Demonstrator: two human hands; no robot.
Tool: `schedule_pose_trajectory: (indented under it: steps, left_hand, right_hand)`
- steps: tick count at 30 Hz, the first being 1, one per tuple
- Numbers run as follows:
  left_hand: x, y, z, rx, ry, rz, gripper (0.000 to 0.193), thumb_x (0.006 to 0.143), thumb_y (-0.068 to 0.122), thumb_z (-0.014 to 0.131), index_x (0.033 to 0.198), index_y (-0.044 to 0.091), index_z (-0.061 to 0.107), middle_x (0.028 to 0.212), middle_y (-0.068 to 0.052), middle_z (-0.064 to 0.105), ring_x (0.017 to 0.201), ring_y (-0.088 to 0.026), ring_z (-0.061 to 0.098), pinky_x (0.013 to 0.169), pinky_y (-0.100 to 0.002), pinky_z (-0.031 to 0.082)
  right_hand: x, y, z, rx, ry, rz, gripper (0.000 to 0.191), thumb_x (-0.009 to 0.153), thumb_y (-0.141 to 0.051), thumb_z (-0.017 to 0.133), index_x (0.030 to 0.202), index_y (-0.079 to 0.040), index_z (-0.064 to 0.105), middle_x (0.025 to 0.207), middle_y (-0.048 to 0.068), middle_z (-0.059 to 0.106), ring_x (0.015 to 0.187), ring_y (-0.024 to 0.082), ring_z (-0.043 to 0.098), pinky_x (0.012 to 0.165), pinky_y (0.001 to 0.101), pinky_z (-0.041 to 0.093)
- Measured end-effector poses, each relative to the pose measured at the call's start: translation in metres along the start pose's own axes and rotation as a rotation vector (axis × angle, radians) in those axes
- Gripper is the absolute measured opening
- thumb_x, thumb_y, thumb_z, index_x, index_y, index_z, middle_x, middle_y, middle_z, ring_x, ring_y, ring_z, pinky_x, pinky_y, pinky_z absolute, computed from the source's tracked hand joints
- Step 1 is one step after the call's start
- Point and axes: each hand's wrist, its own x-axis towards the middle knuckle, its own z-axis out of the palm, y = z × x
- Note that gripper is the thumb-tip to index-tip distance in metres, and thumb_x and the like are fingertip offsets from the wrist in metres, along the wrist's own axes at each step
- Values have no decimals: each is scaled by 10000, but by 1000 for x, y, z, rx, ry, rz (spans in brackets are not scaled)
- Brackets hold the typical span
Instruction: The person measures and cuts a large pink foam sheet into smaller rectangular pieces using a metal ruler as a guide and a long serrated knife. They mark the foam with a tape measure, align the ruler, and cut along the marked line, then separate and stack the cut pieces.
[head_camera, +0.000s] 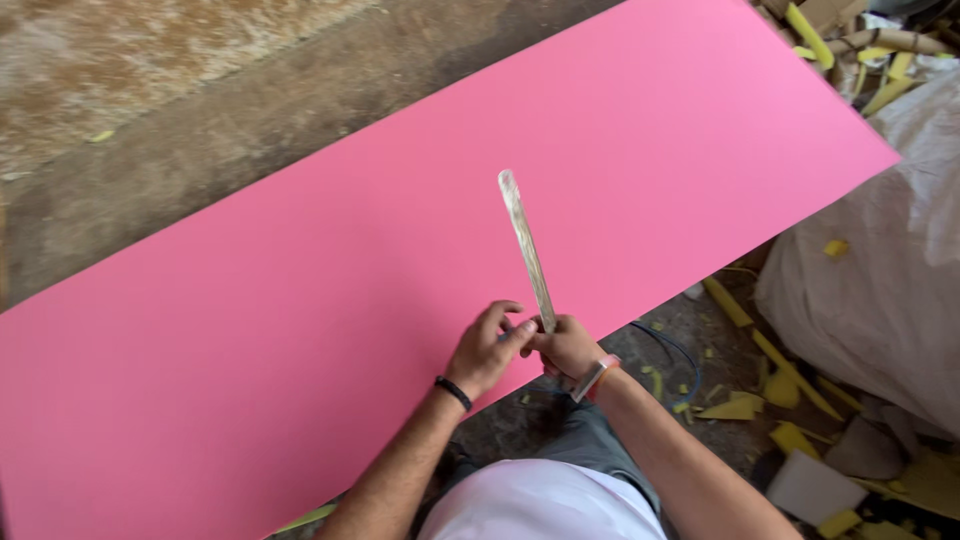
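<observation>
Here, both hands — left hand (488, 347), right hand (566, 346) — grip a blade (526, 247) over pink sheet (300, 300).

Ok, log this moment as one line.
right hand: grips long worn blade | left hand: touches its base | beneath: large pink foam sheet

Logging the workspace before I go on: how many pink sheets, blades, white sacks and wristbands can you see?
Pink sheet: 1
Long blade, held in right hand with left hand touching: 1
White sack: 1
Wristbands, black and pale: 2
Total: 5
</observation>
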Motion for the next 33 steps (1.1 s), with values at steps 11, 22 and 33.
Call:
schedule_pose_trajectory:
  steps: [11,22,33]
  left_hand:
    - [153,44,79,650,152,-506,488,864,548,725,1106,131,650,899,-58,767,794,-248,749,705,-406,594]
    - [129,9,61,673,516,-553,129,877,284,776,980,221,822,1034,-28,756,942,-231,731,817,-398,599]
    - [134,6,81,729,522,-581,121,886,318,773,979,256,818,1024,2,738,986,-215,690,790,-401,596]
  right_hand:
    - [147,-43,-394,187,427,-79,214,853,-140,820,923,-53,638,711,62,713,423,113,471,365,306,404]
    - [193,-83,-649,-368,1162,-11,267,762,-235,932,966,-142,787,971,62,787,864,194,730,801,356,564]
    - [188,-92,-651,-414,1065,49,318,796,-283,903,1027,-117,760,1013,82,766,912,234,724,838,383,558]
